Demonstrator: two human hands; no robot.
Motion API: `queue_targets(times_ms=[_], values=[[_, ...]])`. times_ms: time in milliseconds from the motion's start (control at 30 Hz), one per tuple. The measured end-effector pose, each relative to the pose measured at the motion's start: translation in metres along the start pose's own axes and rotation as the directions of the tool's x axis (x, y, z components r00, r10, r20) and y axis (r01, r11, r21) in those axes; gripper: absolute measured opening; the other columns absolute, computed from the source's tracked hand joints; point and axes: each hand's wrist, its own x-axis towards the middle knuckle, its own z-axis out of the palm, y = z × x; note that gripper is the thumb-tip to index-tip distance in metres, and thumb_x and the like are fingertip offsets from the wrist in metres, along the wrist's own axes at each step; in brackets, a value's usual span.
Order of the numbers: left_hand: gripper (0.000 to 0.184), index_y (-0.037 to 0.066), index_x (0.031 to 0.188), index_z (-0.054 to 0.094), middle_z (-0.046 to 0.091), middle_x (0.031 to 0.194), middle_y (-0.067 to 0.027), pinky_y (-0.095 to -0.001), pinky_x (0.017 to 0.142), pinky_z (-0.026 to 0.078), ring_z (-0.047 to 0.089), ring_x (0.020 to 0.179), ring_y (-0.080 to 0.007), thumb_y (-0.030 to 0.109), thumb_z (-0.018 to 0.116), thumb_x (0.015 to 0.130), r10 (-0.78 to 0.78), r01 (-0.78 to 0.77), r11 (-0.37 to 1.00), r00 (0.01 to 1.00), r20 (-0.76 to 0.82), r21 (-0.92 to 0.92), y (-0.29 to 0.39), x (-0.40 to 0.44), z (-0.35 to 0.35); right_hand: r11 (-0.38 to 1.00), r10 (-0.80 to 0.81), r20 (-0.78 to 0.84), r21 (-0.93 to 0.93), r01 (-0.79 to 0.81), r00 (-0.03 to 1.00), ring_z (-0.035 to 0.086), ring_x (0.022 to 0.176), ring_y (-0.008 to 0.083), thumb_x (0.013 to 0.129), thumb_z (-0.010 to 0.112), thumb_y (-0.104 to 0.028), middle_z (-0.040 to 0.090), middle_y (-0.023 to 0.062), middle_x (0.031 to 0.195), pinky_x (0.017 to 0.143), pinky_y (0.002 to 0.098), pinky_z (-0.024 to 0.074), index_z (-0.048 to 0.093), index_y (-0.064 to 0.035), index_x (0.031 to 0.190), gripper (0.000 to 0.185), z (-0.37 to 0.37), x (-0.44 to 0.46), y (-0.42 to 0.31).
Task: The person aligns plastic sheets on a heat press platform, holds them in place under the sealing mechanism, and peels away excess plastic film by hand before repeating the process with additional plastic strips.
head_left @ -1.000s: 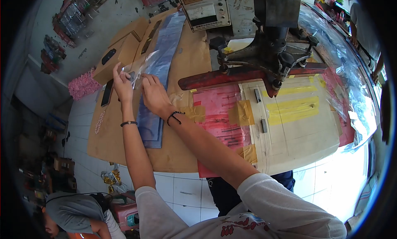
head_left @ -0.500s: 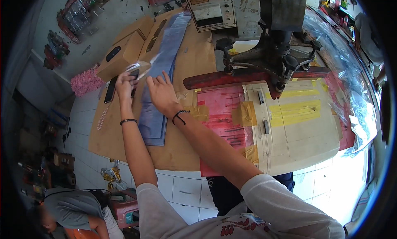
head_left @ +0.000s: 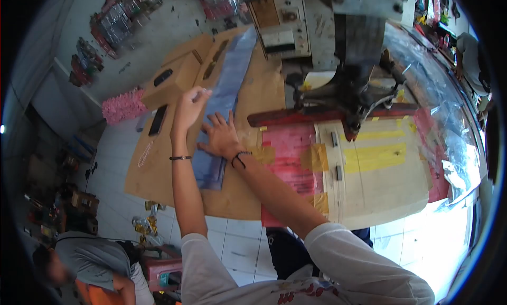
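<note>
A long stack of bluish plastic sheets (head_left: 233, 73) lies lengthwise on the brown board. My right hand (head_left: 221, 137) rests flat on the lower part of this stack, fingers spread. Just above and left of it, my left hand (head_left: 188, 108) is raised at the left edge of the stack. Its fingers are pinched together, with a small pale glint at their tips; what they hold cannot be made out. A dark phone (head_left: 157, 120) lies on the board to the left of that hand.
A press machine with a red bar (head_left: 296, 116) stands over a taped bed with pink sheet (head_left: 288, 168) on the right. Cardboard boxes (head_left: 177, 80), a pink bundle (head_left: 122, 105) and a control box (head_left: 279, 25) are at the back. A person (head_left: 97, 260) sits lower left.
My left hand has moved right and slightly up; the clear film and dark object seen at it earlier no longer show. My right hand has flattened onto the sheets, lower down. The whole view has shifted.
</note>
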Motion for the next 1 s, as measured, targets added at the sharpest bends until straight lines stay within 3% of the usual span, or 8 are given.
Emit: queue_targets(times_ms=[133, 200, 267, 300, 400, 633, 833, 1000], values=[[0.030, 0.000, 0.102, 0.070, 0.066, 0.082, -0.0025, -0.0274, 0.071, 0.048, 0.056, 0.076, -0.0088, 0.030, 0.064, 0.103, 0.161, -0.162, 0.987, 0.947, 0.277, -0.021, 0.003, 0.060, -0.035, 1.000, 0.009, 0.006, -0.010, -0.009, 1.000, 0.027, 0.154, 0.0320, 0.082, 0.072, -0.060, 0.045, 0.0129, 0.155, 0.124, 0.0666, 0.0007, 0.064, -0.0181, 0.136, 0.069, 0.005, 0.003, 0.002], [0.029, 0.003, 0.109, 0.074, 0.076, 0.102, -0.0125, -0.0339, 0.091, 0.051, 0.068, 0.097, -0.0184, 0.029, 0.064, 0.102, 0.137, -0.172, 0.978, 0.956, 0.261, 0.115, 0.028, 0.090, -0.088, 1.000, 0.009, 0.020, 0.009, -0.010, 1.000, 0.027, 0.154, 0.0319, 0.082, 0.072, -0.061, 0.044, 0.0129, 0.157, 0.124, 0.0666, 0.0000, 0.064, -0.0186, 0.136, 0.069, 0.003, 0.003, 0.002], [0.026, 0.011, 0.116, 0.074, 0.075, 0.117, -0.0124, -0.0413, 0.097, 0.052, 0.070, 0.110, -0.0298, 0.025, 0.058, 0.101, 0.319, -0.304, 0.850, 0.947, 0.039, 0.431, 0.014, 0.146, -0.161, 1.000, 0.008, 0.003, 0.021, -0.008, 1.000, 0.027, 0.154, 0.0326, 0.080, 0.072, -0.066, 0.044, 0.0121, 0.157, 0.125, 0.0664, 0.0011, 0.067, -0.0175, 0.128, 0.068, 0.006, 0.005, 0.004], [0.030, 0.021, 0.121, 0.072, 0.074, 0.118, -0.0117, -0.0467, 0.096, 0.053, 0.069, 0.112, -0.0345, 0.034, 0.054, 0.101, 0.236, -0.070, 0.815, 0.947, -0.219, 0.576, 0.027, 0.161, -0.200, 1.000, 0.008, -0.005, 0.029, -0.008, 1.000, 0.028, 0.154, 0.0329, 0.079, 0.072, -0.068, 0.045, 0.0117, 0.157, 0.125, 0.0663, 0.0016, 0.069, -0.0169, 0.124, 0.068, 0.007, 0.006, 0.005], [0.045, 0.024, 0.121, 0.070, 0.073, 0.118, -0.0160, -0.0518, 0.090, 0.053, 0.066, 0.111, -0.0435, 0.057, 0.045, 0.102, 0.389, 0.115, 0.848, 0.527, -0.756, 0.517, 0.094, 0.166, -0.307, 0.999, 0.011, 0.002, 0.034, -0.011, 1.000, 0.029, 0.153, 0.0330, 0.078, 0.072, -0.069, 0.045, 0.0115, 0.156, 0.125, 0.0661, 0.0019, 0.069, -0.0164, 0.123, 0.069, 0.005, 0.007, 0.005], [0.074, 0.018, 0.136, 0.068, 0.068, 0.135, -0.0138, -0.0395, 0.107, 0.045, 0.062, 0.128, -0.0328, 0.076, 0.052, 0.092, 0.600, 0.054, 0.697, 0.502, -0.623, 0.715, 0.177, 0.062, -0.433, 1.000, 0.018, 0.011, 0.015, -0.018, 1.000, 0.029, 0.154, 0.0311, 0.079, 0.072, -0.067, 0.047, 0.0101, 0.155, 0.125, 0.0664, 0.0012, 0.067, -0.0189, 0.131, 0.072, 0.005, 0.006, 0.004], [0.055, 0.009, 0.143, 0.061, 0.067, 0.125, -0.0108, -0.0363, 0.104, 0.046, 0.063, 0.119, -0.0222, 0.049, 0.053, 0.105, 0.704, 0.010, 0.526, 0.556, -0.442, 0.850, 0.160, -0.084, -0.454, 0.998, 0.003, -0.063, 0.067, 0.001, 0.998, 0.033, 0.152, 0.0325, 0.080, 0.073, -0.063, 0.050, 0.0114, 0.150, 0.124, 0.0673, 0.0046, 0.064, -0.0117, 0.125, 0.069, 0.012, 0.008, 0.008], [0.049, 0.004, 0.134, 0.063, 0.067, 0.112, -0.0138, -0.0388, 0.092, 0.050, 0.063, 0.101, -0.0235, 0.042, 0.057, 0.105, 0.771, 0.071, 0.529, 0.376, -0.514, 0.845, 0.198, -0.229, -0.413, 0.997, -0.010, -0.162, 0.068, 0.021, 0.987, 0.042, 0.144, 0.0354, 0.081, 0.075, -0.049, 0.059, 0.0162, 0.133, 0.122, 0.0690, 0.0100, 0.059, -0.0058, 0.116, 0.057, 0.028, 0.015, 0.018]])
